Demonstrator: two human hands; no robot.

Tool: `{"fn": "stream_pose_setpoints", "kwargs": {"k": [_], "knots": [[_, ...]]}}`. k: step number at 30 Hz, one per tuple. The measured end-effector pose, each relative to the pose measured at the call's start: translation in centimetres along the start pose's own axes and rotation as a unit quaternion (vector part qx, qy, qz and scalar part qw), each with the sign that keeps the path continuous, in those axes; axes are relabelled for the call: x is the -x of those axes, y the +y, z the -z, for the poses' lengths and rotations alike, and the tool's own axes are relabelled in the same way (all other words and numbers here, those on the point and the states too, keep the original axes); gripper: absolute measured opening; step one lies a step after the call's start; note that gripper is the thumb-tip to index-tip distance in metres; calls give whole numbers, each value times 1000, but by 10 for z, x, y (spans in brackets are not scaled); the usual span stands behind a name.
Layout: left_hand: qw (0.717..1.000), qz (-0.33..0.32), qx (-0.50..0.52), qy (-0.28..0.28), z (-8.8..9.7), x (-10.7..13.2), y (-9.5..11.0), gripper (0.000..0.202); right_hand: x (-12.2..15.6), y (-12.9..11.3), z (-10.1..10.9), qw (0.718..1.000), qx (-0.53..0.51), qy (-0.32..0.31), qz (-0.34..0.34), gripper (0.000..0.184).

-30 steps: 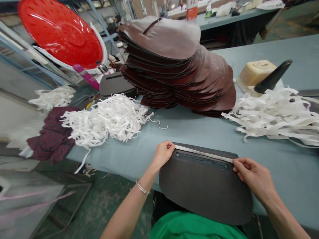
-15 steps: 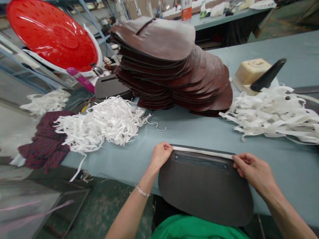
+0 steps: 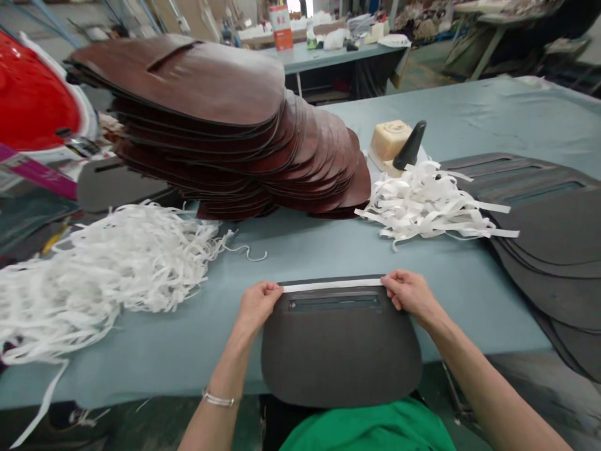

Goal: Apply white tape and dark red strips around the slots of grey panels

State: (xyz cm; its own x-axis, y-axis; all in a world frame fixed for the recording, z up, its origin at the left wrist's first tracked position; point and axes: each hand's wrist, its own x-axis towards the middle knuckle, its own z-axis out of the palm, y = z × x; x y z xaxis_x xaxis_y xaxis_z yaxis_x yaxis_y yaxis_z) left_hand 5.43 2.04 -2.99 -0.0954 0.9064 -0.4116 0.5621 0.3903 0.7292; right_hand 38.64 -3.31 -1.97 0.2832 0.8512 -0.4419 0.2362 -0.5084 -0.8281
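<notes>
A dark grey curved panel (image 3: 340,351) with a slot near its top lies at the table's near edge. Along its top edge runs a white strip (image 3: 332,285). My left hand (image 3: 256,304) pinches the strip's left end, fingers closed. My right hand (image 3: 410,294) pinches the strip's right end, fingers closed too. Both hands rest on the panel's upper corners.
A tall stack of brown leather panels (image 3: 225,131) stands behind. Loose white strips lie in a heap at the left (image 3: 107,269) and a smaller heap at the right (image 3: 427,203). More dark panels (image 3: 549,238) are fanned out at the right. A cream block (image 3: 389,141) sits behind the right-hand heap.
The view has swung right and tilted up, so the panel now sits centred. Both hands keep their hold on the strip's ends along the panel's top edge.
</notes>
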Motion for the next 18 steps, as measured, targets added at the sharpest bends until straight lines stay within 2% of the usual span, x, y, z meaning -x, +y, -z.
{"fn": "stream_pose_setpoints", "kwargs": {"k": [5, 11, 18], "knots": [[998, 25, 44, -32, 3, 2, 6, 31, 1, -4, 1, 1000, -9, -16, -18, 28], [1000, 3, -16, 24, -2, 2, 1, 28, -6, 8, -5, 1000, 11, 23, 10, 21], [996, -16, -64, 56, -5, 3, 0, 23, -9, 14, -7, 998, 47, 43, 20, 21]]}}
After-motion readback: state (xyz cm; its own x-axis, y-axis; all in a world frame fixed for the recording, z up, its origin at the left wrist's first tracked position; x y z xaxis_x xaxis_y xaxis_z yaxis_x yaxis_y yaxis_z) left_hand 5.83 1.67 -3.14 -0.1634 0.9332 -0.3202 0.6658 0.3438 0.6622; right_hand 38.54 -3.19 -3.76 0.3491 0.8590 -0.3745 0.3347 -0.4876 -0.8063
